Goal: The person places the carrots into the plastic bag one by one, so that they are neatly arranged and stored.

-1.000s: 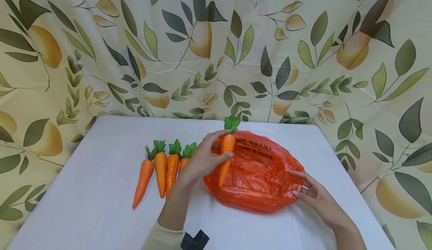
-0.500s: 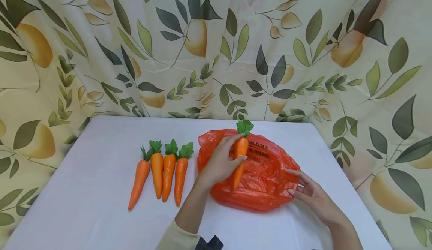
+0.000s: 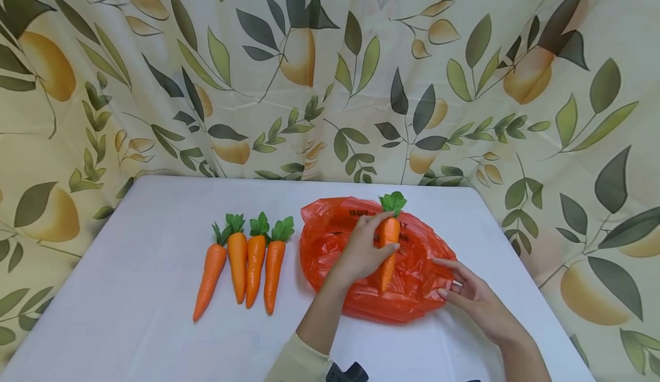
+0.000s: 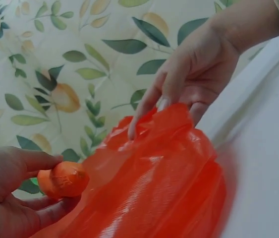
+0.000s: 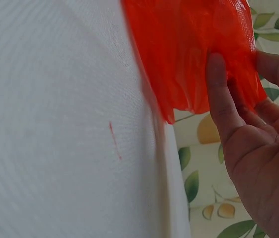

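Note:
My left hand (image 3: 361, 254) pinches an orange carrot (image 3: 390, 241) with a green leafy top, fingers on one side and thumb on the other. The carrot is held leaves up, over a red plastic bag (image 3: 322, 250) with dark printing on it. In the left wrist view the carrot's end (image 4: 66, 179) sticks out from between thumb and fingers, close to the bag. At the bag's right edge, my right hand (image 3: 482, 302) pinches the thin plastic. Up close in the right wrist view, the thumb and fingers (image 5: 220, 94) lie on either side of the bag's edge (image 5: 184, 54).
Several more carrots (image 3: 236, 267) lie side by side on the white-covered table (image 3: 129, 290), left of the bag, leaves pointing away. Behind the table hangs a curtain (image 3: 330, 124) printed with leaves and fruit.
My left hand has carried the carrot to the right, from the bag's left part to over its middle. The right hand keeps its hold on the bag's edge.

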The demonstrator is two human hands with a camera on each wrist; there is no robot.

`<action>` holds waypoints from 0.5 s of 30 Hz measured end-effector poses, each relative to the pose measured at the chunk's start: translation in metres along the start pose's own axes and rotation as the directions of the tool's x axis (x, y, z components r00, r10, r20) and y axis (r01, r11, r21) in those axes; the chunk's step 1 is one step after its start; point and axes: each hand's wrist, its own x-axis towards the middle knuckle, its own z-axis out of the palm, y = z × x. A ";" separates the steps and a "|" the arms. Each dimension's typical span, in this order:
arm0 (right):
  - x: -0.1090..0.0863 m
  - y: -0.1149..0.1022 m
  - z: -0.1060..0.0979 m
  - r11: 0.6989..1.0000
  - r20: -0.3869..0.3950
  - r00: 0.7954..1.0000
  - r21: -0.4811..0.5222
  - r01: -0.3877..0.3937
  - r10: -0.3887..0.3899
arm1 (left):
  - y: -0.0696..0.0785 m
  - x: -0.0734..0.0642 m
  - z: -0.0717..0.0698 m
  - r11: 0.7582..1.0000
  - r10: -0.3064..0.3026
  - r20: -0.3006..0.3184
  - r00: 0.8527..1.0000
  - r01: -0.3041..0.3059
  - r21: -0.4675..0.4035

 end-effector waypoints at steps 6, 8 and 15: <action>0.003 -0.001 0.001 1.000 0.005 1.000 -0.005 0.006 -0.006 | 0.000 0.002 0.013 1.000 -0.006 0.026 1.000 0.006 0.012; 0.003 -0.002 0.001 1.000 0.005 1.000 -0.008 0.012 -0.012 | 0.000 0.002 0.017 1.000 -0.010 0.033 0.999 0.010 0.019; 0.001 0.002 0.001 1.000 0.013 1.000 0.009 0.001 -0.001 | 0.004 -0.005 0.034 0.998 0.011 0.093 0.996 -0.017 0.055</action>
